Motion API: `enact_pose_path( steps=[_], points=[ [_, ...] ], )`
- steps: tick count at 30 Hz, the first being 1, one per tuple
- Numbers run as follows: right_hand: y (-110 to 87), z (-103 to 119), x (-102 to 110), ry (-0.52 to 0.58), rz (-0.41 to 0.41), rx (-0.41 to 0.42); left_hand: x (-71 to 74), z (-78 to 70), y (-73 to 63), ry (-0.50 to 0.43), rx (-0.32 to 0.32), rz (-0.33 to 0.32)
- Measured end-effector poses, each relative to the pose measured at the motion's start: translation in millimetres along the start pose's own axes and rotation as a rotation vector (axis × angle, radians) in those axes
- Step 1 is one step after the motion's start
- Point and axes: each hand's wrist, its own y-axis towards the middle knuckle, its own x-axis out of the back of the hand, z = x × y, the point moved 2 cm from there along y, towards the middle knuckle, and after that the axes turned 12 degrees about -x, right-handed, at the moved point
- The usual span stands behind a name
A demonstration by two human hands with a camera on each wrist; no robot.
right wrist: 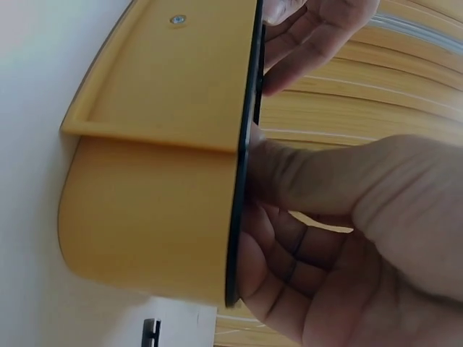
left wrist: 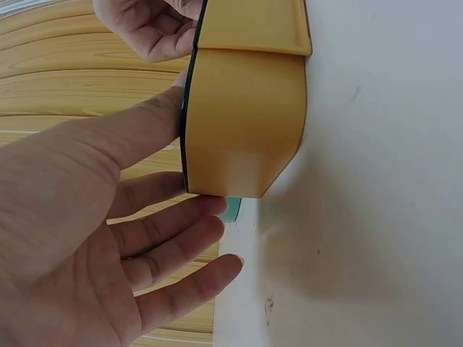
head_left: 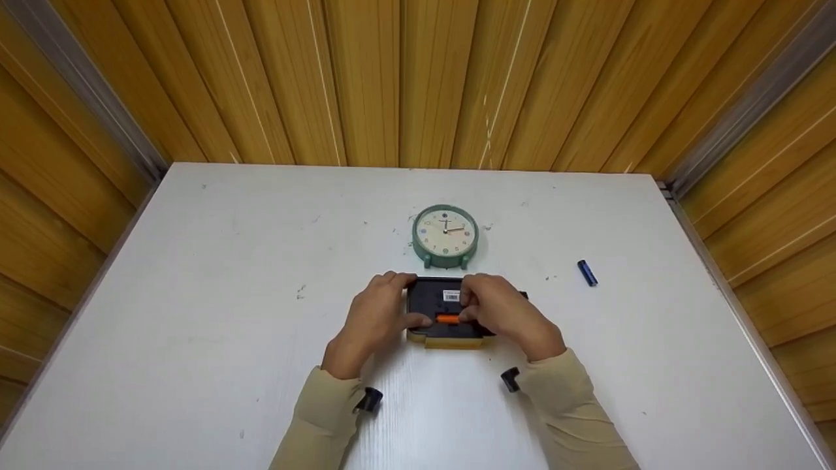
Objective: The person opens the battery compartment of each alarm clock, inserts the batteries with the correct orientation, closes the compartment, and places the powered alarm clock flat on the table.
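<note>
A yellow box-shaped device (head_left: 450, 343) lies with its black back panel (head_left: 428, 297) up and its yellow side towards me. In that panel sits an orange battery (head_left: 447, 319), just below a white barcode label (head_left: 451, 296). My left hand (head_left: 375, 310) holds the device's left end, thumb on the panel and fingers at the far corner; the left wrist view shows its fingertips along the yellow casing (left wrist: 246, 123). My right hand (head_left: 503, 310) bends over the panel's right half, thumb and forefinger at the battery's right end. Its other fingers curl against the black edge (right wrist: 235, 217).
A round green alarm clock (head_left: 445, 234) lies face up just beyond the device. Farther right on the white table (head_left: 228, 274) is a dark blue battery (head_left: 587, 273). Wood-patterned walls (head_left: 366, 85) border the table's back and sides.
</note>
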Motion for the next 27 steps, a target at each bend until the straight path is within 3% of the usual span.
enact_pose_path(
  steps=[7, 16, 27],
  points=[
    [-5.2, -5, 7, 0.001, 0.017, -0.01, -2.1, 0.1, -0.2, -0.013, 0.003, 0.01],
    [-11.3, -21, 37, 0.012, -0.038, -0.008, -1.9, 1.2, 0.5, 0.005, 0.002, -0.004],
    [-15.2, -41, 56, 0.036, -0.074, -0.111, -1.5, 1.1, 1.2, 0.0, 0.005, -0.008]
  ],
)
